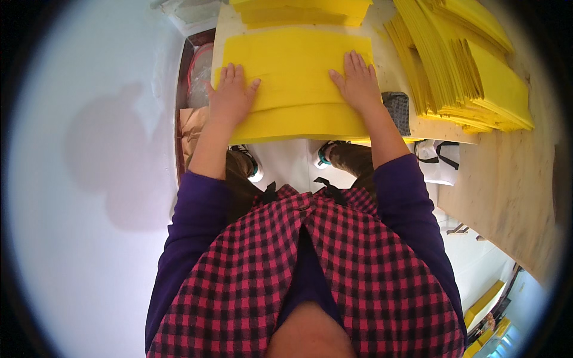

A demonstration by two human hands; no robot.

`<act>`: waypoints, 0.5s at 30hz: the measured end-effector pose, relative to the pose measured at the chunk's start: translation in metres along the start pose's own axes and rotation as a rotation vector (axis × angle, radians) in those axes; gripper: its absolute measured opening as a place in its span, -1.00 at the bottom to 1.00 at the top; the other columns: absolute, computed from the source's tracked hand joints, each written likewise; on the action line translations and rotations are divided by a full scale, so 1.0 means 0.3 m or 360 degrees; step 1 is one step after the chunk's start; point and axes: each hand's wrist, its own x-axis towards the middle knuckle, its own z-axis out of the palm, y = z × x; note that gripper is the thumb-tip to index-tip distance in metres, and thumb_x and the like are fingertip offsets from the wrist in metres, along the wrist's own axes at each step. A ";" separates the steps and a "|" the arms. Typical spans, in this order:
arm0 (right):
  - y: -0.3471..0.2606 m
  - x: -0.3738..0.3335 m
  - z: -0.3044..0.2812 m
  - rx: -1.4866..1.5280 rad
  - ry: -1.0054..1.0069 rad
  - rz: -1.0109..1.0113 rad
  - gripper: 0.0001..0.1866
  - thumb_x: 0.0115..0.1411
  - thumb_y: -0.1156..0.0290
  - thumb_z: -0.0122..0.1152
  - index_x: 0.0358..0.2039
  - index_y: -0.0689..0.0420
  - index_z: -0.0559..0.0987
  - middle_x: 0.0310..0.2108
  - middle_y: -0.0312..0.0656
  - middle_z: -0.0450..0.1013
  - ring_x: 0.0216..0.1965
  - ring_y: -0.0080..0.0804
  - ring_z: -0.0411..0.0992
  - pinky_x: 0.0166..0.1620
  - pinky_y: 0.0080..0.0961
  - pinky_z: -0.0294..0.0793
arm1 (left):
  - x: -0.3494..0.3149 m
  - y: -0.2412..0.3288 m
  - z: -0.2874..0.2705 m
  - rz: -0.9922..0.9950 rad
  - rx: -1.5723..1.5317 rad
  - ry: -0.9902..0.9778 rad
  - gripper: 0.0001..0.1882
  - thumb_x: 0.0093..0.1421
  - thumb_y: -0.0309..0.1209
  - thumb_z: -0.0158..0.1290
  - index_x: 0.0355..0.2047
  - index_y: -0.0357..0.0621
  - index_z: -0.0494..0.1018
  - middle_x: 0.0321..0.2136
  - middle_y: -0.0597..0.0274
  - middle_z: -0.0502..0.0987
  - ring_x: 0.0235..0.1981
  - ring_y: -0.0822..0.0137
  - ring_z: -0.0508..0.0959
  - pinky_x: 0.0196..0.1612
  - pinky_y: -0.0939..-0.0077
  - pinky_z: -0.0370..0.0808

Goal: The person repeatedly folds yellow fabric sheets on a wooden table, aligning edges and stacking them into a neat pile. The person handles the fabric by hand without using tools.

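Observation:
A wide yellow sheet (pixel 298 77), which looks like fabric or soft paper, lies across the table in front of me. A crease runs across its nearer part, and its near edge reaches past the table's front. My left hand (pixel 233 95) rests flat on the sheet's left side, fingers stretched out and thumb spread. On the right side my right hand (pixel 357 80) lies flat too, its fingers pointing away from me. Neither hand grips anything. Whether the sheet is a single layer or several cannot be made out.
Behind the sheet sits a yellow stack (pixel 301 13). Folded yellow pieces (pixel 453 65) pile up at the right. A dark grey cloth (pixel 396 112) lies beside my right forearm. Brown paper (pixel 193 128) and a clear plastic bag (pixel 202 74) are at the left, near the white wall (pixel 89 149).

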 end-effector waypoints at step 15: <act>0.019 0.013 -0.005 0.0095 -0.0014 -0.0020 -0.14 0.29 -0.27 -0.32 0.37 0.15 0.02 0.42 -0.14 -0.12 0.44 -0.30 -0.20 0.41 -0.21 -0.24 | 0.097 0.204 0.021 0.0310 -0.0205 0.0114 -0.36 0.35 0.04 -0.26 0.31 -0.05 0.14 0.33 0.07 0.13 0.36 0.11 0.08 0.35 -0.05 -0.08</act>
